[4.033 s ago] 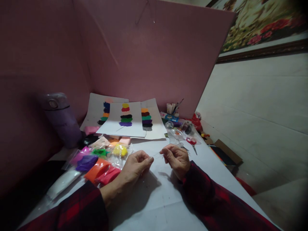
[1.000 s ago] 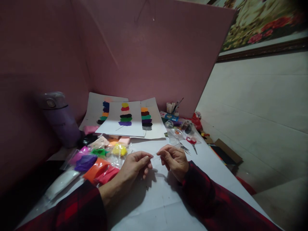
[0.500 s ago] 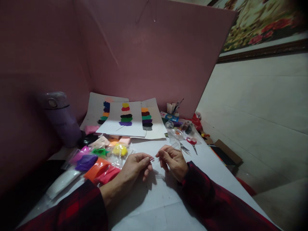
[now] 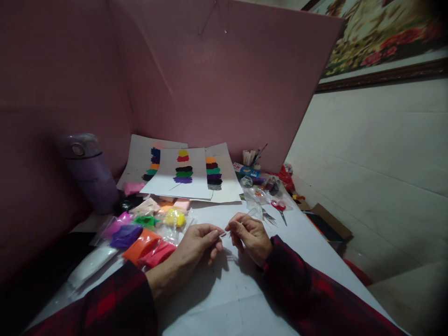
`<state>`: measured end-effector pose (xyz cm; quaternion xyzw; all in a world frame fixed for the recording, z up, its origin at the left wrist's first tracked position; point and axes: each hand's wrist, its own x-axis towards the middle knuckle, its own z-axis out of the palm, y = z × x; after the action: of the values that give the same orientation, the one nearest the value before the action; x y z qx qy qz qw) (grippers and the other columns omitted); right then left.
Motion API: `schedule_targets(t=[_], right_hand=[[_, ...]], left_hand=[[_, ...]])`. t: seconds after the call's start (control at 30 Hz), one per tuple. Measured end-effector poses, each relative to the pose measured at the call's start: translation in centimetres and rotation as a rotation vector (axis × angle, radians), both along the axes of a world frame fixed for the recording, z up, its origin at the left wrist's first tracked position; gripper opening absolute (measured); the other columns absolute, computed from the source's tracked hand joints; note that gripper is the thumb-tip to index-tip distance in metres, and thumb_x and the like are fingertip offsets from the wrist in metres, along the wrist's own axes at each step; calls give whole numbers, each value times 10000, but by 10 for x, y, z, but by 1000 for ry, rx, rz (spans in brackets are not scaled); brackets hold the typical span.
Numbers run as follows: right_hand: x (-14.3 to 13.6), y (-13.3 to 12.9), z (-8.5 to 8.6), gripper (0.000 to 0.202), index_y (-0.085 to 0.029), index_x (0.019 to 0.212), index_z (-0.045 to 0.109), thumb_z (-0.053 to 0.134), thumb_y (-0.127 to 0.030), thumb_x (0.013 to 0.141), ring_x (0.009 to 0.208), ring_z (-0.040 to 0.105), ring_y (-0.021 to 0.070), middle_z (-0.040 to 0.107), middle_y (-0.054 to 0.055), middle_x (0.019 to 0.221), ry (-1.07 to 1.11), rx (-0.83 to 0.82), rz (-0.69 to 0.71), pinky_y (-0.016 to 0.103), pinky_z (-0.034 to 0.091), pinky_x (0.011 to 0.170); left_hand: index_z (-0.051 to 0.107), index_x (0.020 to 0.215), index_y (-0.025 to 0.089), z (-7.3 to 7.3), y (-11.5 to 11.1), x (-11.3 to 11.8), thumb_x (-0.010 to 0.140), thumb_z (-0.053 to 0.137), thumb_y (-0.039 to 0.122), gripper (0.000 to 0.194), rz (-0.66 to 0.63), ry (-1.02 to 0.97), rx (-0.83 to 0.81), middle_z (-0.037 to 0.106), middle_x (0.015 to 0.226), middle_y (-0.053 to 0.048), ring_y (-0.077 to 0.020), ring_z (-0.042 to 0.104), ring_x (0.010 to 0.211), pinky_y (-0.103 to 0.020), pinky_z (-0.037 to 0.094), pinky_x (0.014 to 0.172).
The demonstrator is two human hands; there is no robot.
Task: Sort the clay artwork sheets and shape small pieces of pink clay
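Note:
My left hand (image 4: 203, 240) is closed in a pinch just above the white tabletop, thumb against forefinger. A small, thin, pale piece (image 4: 224, 234) sticks out from its fingertips; its kind is too small to make out. Facing it, my right hand (image 4: 250, 235) also pinches with thumb and forefinger, its tips almost touching the left ones. Whatever lies between the right fingertips is hidden or too fine to name. Left of my left hand lie clear bags of coloured clay-like material, among them an orange pack (image 4: 142, 246) and a red pack (image 4: 159, 254).
Red-handled scissors (image 4: 279, 206) and several thin dark pointed pieces (image 4: 269, 218) lie beyond my right hand. Paper sheets with colour swatches (image 4: 201, 191) rest against the pink panel (image 4: 217, 93). A purple bottle (image 4: 91, 177) stands at left, a cup of brushes (image 4: 249, 157) at back.
My right hand has shifted slightly left, so the two sets of fingertips are closer together. The rest looks the same.

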<state>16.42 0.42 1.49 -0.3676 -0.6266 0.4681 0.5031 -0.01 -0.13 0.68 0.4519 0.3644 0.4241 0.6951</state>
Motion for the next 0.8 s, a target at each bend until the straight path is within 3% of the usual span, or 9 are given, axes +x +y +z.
schedule_targets(t=[0.43,0.8], right_hand=[[-1,0,-1,361,-150,704,575,568,-485,838,313,359,51,487,-49,436,-3,-1,9,182,246,321],[2,4,1,392,-145,731,588,580,-529,812,306,351,48,496,-51,457,85,12,-77,188,237,305]], left_hand=[[613,731,110,2,-1,1,683,733,433,348,-16,-3,-13,593,574,-6,-46,447,369,-168,333,351],[611,859,101,5,1,2,787,659,403,314,32,-113,-15,655,654,-62,-78,534,441,-173,417,397]])
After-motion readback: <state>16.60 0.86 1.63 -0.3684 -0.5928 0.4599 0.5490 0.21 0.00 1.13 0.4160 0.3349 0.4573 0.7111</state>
